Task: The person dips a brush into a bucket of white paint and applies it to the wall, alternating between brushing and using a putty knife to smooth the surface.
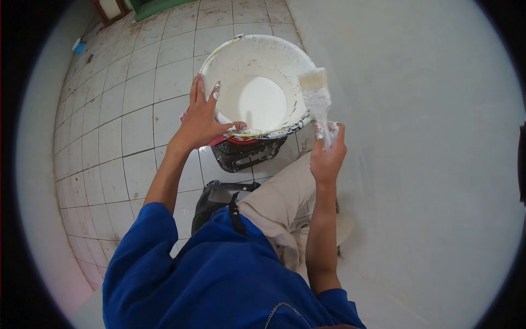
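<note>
A white paint bucket (219,60) stands in front of me with white paint (263,103) at its bottom and smears round its inner wall. My left hand (205,118) grips the bucket's near left rim, fingers spread along it and the thumb over the edge. Specks of white paint mark its fingertips. In my right hand (329,156) is a paintbrush (318,98), held by its handle with the bristles pointing up. The brush is coated in white paint and overlaps the bucket's right rim in view. Part of its handle is hidden by my fingers.
Beneath the bucket is a paint-spattered black stool (249,156), with pink material (213,142) near its top. Another dark seat (205,205) is by my leg. A pale wall (416,164) rises close on the right. Tiled floor (131,126) spreads left, with a small blue container (79,46) farther off.
</note>
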The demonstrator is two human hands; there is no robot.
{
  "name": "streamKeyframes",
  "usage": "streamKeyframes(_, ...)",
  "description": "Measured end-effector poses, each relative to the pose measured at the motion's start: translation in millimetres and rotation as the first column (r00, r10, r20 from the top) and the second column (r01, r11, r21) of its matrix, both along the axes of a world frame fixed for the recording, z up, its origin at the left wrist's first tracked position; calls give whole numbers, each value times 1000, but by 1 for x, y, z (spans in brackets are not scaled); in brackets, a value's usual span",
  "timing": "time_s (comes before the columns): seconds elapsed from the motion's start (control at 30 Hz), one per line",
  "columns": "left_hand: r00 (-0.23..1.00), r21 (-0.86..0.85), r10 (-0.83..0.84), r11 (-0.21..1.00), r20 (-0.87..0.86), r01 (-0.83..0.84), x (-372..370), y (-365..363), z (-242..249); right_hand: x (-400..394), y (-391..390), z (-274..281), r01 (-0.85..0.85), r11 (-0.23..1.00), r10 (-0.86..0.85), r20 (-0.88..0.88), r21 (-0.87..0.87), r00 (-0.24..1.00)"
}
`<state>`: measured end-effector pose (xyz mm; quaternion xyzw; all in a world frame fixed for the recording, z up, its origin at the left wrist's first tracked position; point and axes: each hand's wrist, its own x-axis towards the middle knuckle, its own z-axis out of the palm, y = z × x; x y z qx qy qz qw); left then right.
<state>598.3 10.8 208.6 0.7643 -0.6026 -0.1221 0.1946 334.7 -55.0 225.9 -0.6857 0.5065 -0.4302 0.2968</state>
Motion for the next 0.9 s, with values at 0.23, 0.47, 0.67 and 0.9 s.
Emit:
streamKeyframes(0.23, 1000, 0, -6, 1000, 2, 6, 1, -1, 1, 0, -3, -31, -67, 985, 85, -112, 157, 990)
streamKeyframes(0.47, 999, 33, 15, 999, 48, -16, 2, -1, -3, 0, -4, -36, -49, 996, 58, -128, 72, 990)
streamKeyframes(0.67, 998, 9, 7, 1000, 56, -8, 1, 0, -3, -3, -7, -28, -50, 993, 69, -176, 110, 982)
streamKeyframes(0.9, 996, 34, 0, 999, 87, -3, -2, -2, -1, -4, -10, -11, -63, 994, 74, -124, 86, 990)
